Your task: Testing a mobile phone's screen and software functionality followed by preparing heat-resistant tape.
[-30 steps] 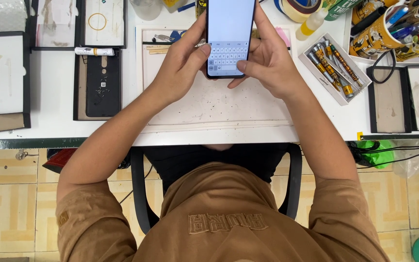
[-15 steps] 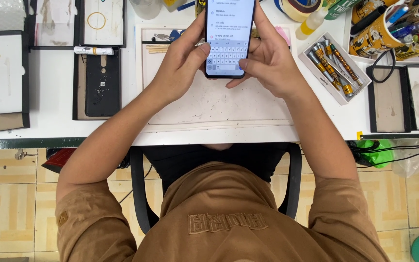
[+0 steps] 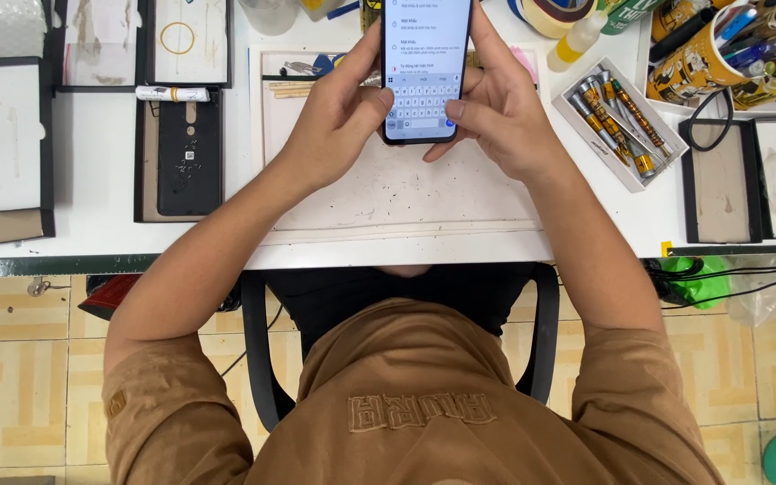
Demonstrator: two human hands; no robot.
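Observation:
A lit smartphone [image 3: 424, 67] with an on-screen keyboard is held upright over the white work mat [image 3: 406, 193]. My left hand [image 3: 334, 112] wraps its left edge, thumb resting on the keyboard. My right hand [image 3: 496, 108] grips the right edge, its thumb also on the lower screen. Both forearms reach up from my brown-shirted body, which sits on a black chair.
A black phone back cover [image 3: 189, 153] lies in a black tray at left, a small white tube [image 3: 172, 93] above it. A box of screwdrivers [image 3: 620, 121] lies at right, with tape rolls [image 3: 554, 13], a cup of pens [image 3: 702, 49] and more black trays [image 3: 720, 184].
The page on the phone's screen has changed from a blank field to a list above the keyboard. The thumbs shifted slightly on the screen; the hands keep their place.

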